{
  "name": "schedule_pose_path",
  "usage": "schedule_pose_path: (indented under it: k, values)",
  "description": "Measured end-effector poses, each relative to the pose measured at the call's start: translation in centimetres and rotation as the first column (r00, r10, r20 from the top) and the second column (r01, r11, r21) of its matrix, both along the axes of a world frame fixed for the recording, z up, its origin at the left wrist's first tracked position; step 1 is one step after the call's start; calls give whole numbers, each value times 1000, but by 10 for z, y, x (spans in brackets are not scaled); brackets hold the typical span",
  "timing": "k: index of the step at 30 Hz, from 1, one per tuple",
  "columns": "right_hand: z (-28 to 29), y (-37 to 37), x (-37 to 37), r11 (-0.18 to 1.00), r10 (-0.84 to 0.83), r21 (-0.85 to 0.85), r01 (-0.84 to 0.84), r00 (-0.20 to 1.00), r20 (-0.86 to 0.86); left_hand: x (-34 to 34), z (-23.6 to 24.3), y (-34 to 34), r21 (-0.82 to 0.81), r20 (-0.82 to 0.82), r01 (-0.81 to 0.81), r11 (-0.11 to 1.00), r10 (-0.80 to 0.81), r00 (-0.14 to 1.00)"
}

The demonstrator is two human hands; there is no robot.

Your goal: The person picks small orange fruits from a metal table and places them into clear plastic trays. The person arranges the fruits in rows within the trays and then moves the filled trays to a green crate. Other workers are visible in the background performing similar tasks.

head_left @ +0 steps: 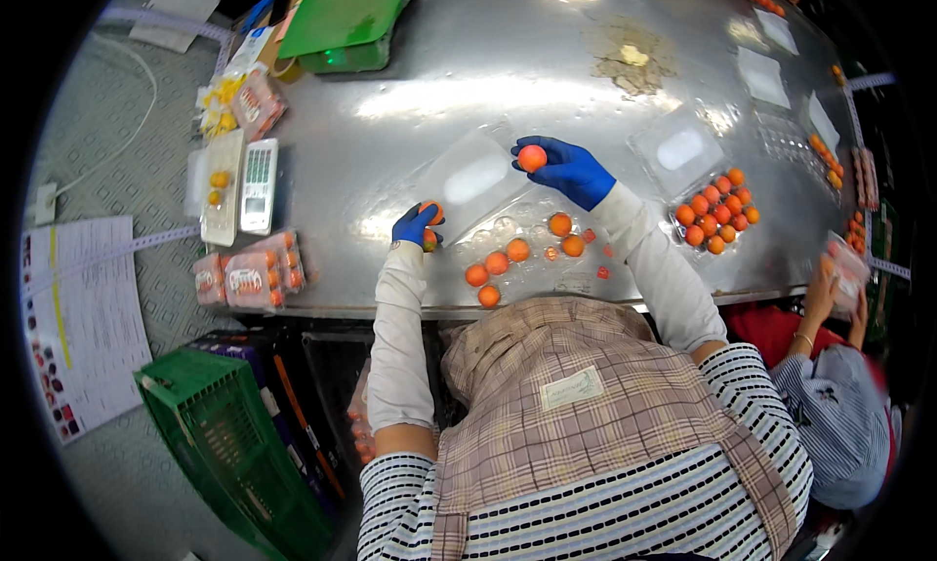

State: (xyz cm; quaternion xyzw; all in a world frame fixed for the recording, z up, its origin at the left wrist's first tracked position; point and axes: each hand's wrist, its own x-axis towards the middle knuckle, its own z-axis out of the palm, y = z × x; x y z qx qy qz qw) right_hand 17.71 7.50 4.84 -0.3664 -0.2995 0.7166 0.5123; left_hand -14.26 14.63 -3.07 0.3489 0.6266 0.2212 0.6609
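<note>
Both my hands wear blue gloves. My right hand (576,174) is closed around a round orange-red fruit (532,158) above the table. My left hand (412,227) holds two similar fruits, one at its upper edge and a greenish one (429,239) lower down. Between my hands lies an unfolded clear plastic clamshell (478,166) with a white pad in one half. Its nearer half, by the table edge, bears several loose orange-red fruits (497,262) and a few small red pieces (604,272). The exact kind of fruit cannot be told.
On the right, a clear clamshell (673,146) holds rows of fruit (717,210). At left are a scale (223,185), filled packs (256,276) and a green bin (346,20). A green crate (220,444) stands below. A co-worker's hands (825,288) hold a pack at far right.
</note>
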Motion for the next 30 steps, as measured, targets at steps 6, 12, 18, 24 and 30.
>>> schedule_pose_path:
  k: [6, 12, 18, 24, 30]
  values:
    - [17, -36, 10, 992, -114, 50, 112, 993, 32, 7, -18, 16, 137, -64, 29, 990, -20, 998]
    - [44, -52, -4, 994, -49, 110, 26, 977, 206, -30, 11, -18, 163, 71, -226, 960, 217, 974]
    - [56, -67, -22, 966, -59, 255, -35, 934, 354, 4, 96, -93, -58, 571, -146, 988, 153, 807]
    - [71, -89, -41, 938, 70, 294, -183, 931, 359, 74, 116, -137, -170, 661, 271, 947, -94, 745]
    - [85, -112, -38, 951, 13, 270, -150, 894, 448, 76, 109, -153, 128, 480, 344, 930, -362, 800]
